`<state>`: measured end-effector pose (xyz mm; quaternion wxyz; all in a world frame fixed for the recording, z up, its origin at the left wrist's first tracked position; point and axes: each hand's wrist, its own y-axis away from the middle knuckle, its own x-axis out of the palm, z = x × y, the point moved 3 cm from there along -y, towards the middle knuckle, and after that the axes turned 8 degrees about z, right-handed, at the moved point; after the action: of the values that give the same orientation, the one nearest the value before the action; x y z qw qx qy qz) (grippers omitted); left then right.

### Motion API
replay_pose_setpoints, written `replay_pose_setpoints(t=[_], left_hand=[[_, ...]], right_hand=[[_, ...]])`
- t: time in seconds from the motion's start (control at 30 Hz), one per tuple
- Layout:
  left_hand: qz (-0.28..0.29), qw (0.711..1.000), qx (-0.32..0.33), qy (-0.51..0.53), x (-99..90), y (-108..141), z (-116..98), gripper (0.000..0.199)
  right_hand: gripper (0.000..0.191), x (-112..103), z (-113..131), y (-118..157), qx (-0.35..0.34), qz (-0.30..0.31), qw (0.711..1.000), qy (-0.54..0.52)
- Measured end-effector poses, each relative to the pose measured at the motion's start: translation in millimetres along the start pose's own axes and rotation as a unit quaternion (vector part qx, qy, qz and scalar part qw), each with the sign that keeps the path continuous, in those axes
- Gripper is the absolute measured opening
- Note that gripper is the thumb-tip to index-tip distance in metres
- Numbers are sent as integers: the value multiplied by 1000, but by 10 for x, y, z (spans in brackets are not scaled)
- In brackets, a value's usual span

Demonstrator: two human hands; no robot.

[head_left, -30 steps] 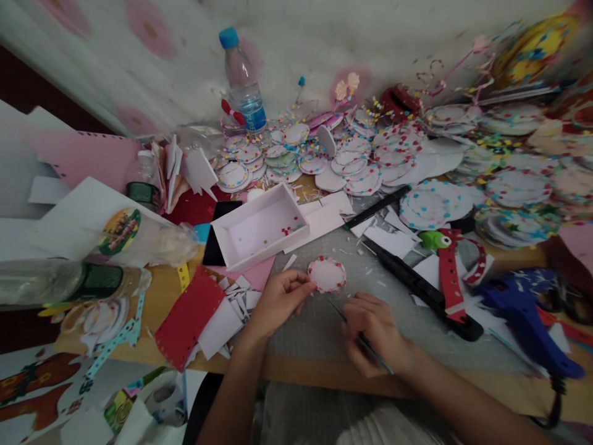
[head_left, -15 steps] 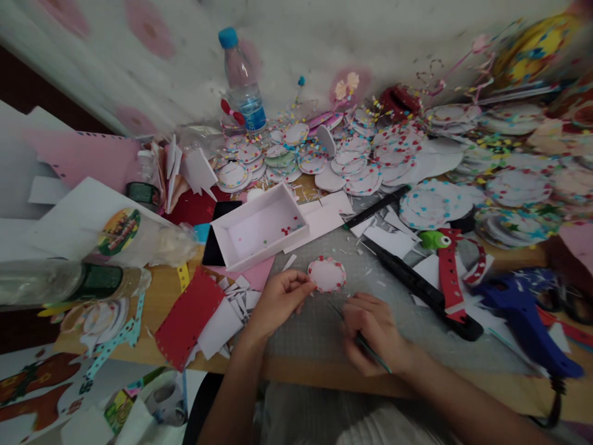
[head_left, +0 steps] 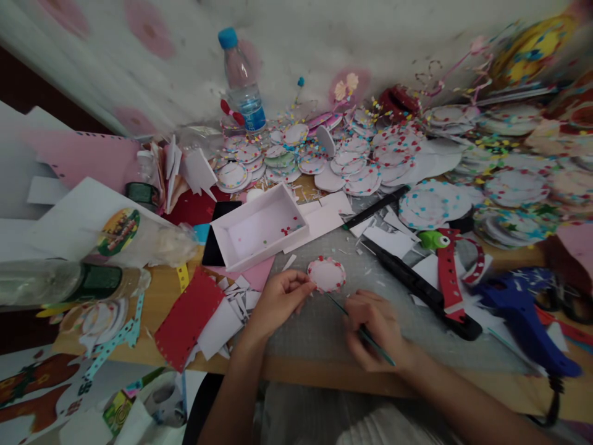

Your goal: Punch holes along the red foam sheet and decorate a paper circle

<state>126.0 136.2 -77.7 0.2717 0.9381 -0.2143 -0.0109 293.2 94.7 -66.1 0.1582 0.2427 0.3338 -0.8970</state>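
Observation:
A white paper disc [head_left: 327, 274] edged with small red pieces lies on the grey cutting mat [head_left: 306, 337]. My left hand [head_left: 280, 301] pinches the disc's left edge between thumb and fingers. Just right of and below the disc, my right hand [head_left: 374, 330] is closed round a thin green stick [head_left: 376, 347], whose tip points at the disc's lower edge. Behind the disc stands an open white box [head_left: 259, 232] with a few small red pieces inside.
Decorated discs [head_left: 364, 179] are piled along the back. A black cutter [head_left: 417, 284], a red punched strip [head_left: 448, 278] and a blue glue gun [head_left: 528, 315] lie at the right. Bottles [head_left: 69, 281] and a red sheet [head_left: 188, 315] are at the left.
The stick's tip in my right hand has moved slightly up and left, closer to the disc's lower edge. My left hand and the disc have barely moved.

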Motion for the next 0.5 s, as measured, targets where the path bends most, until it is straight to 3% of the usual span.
replay_pose_setpoints(t=[0.3,0.5], left_hand=[[2,1000,1,-3,-4,-2,29,34],[-18,1000,-2,-19,-5,-12,35,35]], right_hand=[[26,3,6,-7,0,3,1000,-8],[26,-60,11,17,-4,-46,999,-27]])
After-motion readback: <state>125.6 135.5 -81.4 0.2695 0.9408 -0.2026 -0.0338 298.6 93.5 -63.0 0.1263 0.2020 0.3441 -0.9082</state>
